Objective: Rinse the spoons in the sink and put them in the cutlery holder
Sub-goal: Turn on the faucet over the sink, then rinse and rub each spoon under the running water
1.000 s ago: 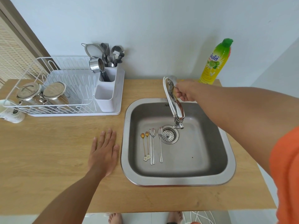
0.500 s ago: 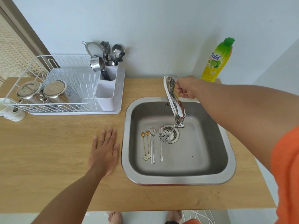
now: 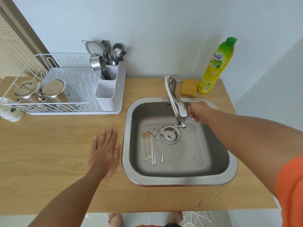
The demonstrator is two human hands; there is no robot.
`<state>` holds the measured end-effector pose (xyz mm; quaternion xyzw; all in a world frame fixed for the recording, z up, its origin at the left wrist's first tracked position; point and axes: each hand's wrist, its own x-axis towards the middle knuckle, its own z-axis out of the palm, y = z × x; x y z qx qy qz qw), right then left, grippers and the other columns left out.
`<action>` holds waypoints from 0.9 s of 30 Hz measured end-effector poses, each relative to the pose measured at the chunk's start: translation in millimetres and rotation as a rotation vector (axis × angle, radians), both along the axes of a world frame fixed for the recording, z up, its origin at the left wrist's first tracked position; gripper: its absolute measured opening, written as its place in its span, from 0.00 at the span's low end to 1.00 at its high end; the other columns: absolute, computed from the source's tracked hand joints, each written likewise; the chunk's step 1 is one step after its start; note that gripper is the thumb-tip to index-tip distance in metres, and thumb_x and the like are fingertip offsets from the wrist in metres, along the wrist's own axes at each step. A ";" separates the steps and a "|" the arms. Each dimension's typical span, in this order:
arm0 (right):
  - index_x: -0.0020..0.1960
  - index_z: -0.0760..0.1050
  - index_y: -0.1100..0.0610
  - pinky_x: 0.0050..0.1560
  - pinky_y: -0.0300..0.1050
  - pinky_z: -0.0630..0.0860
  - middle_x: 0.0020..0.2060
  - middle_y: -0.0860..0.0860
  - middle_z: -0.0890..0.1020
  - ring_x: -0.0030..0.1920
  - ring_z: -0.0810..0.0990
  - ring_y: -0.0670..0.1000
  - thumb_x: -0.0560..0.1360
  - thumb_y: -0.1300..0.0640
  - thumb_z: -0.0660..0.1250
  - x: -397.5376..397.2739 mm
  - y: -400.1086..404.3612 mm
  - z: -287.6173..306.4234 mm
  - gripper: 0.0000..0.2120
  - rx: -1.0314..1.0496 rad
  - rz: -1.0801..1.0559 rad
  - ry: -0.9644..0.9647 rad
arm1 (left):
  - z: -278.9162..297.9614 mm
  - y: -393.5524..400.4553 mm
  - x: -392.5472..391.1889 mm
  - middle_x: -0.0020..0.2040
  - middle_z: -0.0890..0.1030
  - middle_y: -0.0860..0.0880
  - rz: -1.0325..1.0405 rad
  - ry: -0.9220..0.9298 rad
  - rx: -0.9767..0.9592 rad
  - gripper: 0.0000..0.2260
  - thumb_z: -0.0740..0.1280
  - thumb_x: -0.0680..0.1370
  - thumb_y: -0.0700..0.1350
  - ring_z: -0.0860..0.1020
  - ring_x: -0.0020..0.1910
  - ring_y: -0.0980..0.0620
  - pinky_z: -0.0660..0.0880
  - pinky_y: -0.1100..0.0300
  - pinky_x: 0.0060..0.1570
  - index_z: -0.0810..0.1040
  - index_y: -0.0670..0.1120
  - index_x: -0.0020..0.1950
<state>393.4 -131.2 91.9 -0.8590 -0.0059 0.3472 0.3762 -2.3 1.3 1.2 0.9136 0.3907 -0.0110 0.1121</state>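
The bench (image 3: 49, 153) bears the sink (image 3: 180, 181) at its 3 o'clock side. Since a second ago the right hand (image 3: 197, 113) has left the tap (image 3: 177, 105) lever, loosely curled, grasping nothing; water now runs onto the drain. The left hand (image 3: 105, 153) rests flat, released. Five spoons (image 3: 153, 145) lie unrinsed at the drain's 9 o'clock; the cutlery holder (image 3: 106, 94) waits at 10 o'clock.

Shiny metal spoons (image 3: 154, 145) lie in a brushed steel sink (image 3: 180, 181) set in matt wood-grain counter (image 3: 49, 153).
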 end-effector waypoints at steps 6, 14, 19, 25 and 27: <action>0.47 0.77 0.58 0.27 0.38 0.65 0.41 0.55 0.80 0.32 0.73 0.50 0.81 0.63 0.60 -36.9 -28.4 -59.5 0.08 -0.106 0.040 0.098 | -3.5 0.5 -1.0 0.85 0.42 0.54 0.007 0.001 0.002 0.28 0.38 0.85 0.59 0.37 0.83 0.52 0.41 0.45 0.82 0.41 0.54 0.85; 0.59 0.81 0.66 0.31 0.44 0.71 0.48 0.62 0.85 0.41 0.80 0.59 0.77 0.65 0.62 -96.3 -23.1 -108.4 0.13 -0.210 0.157 0.132 | -5.1 1.5 -1.2 0.85 0.43 0.56 0.011 -0.023 -0.001 0.28 0.41 0.85 0.58 0.39 0.83 0.54 0.41 0.45 0.82 0.44 0.54 0.85; 0.60 0.80 0.66 0.49 0.51 0.82 0.51 0.63 0.86 0.44 0.82 0.59 0.77 0.65 0.66 -121.5 -13.7 -130.4 0.14 -0.267 0.209 0.109 | -4.0 1.6 -0.8 0.85 0.44 0.56 0.018 -0.021 -0.002 0.28 0.42 0.85 0.57 0.40 0.84 0.54 0.41 0.46 0.82 0.46 0.54 0.85; 0.52 0.82 0.60 0.48 0.47 0.82 0.47 0.55 0.86 0.47 0.85 0.57 0.75 0.52 0.74 -139.3 -6.3 -139.3 0.12 -0.275 0.176 0.034 | -2.3 0.6 -0.1 0.85 0.45 0.55 0.018 -0.027 -0.002 0.28 0.43 0.86 0.56 0.41 0.84 0.53 0.42 0.44 0.82 0.47 0.53 0.85; 0.51 0.81 0.59 0.44 0.44 0.79 0.46 0.54 0.86 0.45 0.84 0.56 0.75 0.53 0.74 -141.1 -5.6 -141.4 0.11 -0.301 0.196 -0.005 | -3.2 1.0 -0.1 0.85 0.44 0.55 0.016 -0.024 0.002 0.27 0.43 0.86 0.57 0.40 0.84 0.53 0.42 0.44 0.82 0.46 0.53 0.85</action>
